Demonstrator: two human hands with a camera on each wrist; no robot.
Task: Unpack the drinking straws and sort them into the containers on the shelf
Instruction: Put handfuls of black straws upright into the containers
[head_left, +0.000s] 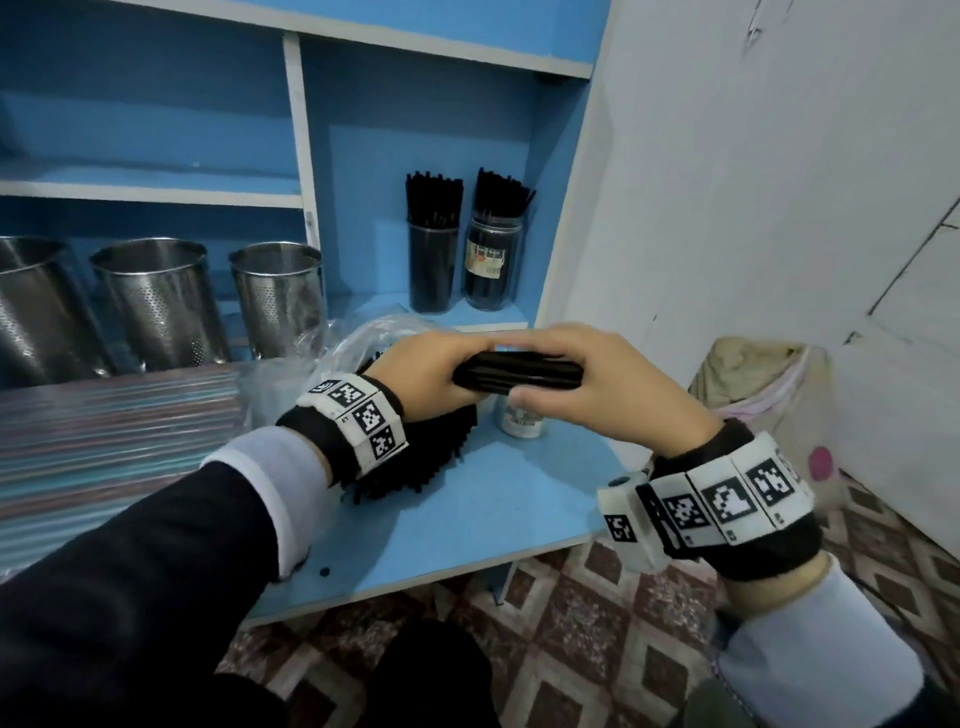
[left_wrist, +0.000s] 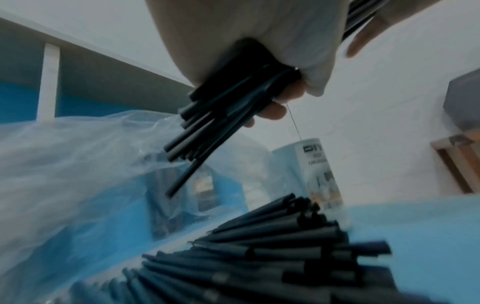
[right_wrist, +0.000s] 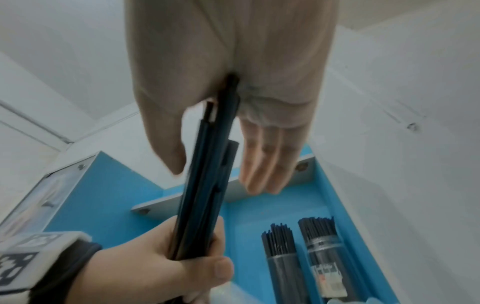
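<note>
Black straw bundle held level above desk, both ends buried in palms. Left hand fists round one end. Right hand clasps other end, fingers over, thumb under. Loose straw pile on desk, partly hidden beneath left wrist. Plain container and labelled jar on shelf hold black straws.

A: Where are the black straws?
B: Running btwn thumb & fingers of my right hand; fingers lie fairly straight along them. Near end's gripped in my left hand, thumb across, marker band on that wrist.
A: Beyond that?
B: Blue shelf w/ two jars of more straws side by side: plain container left, labelled container right.
</note>
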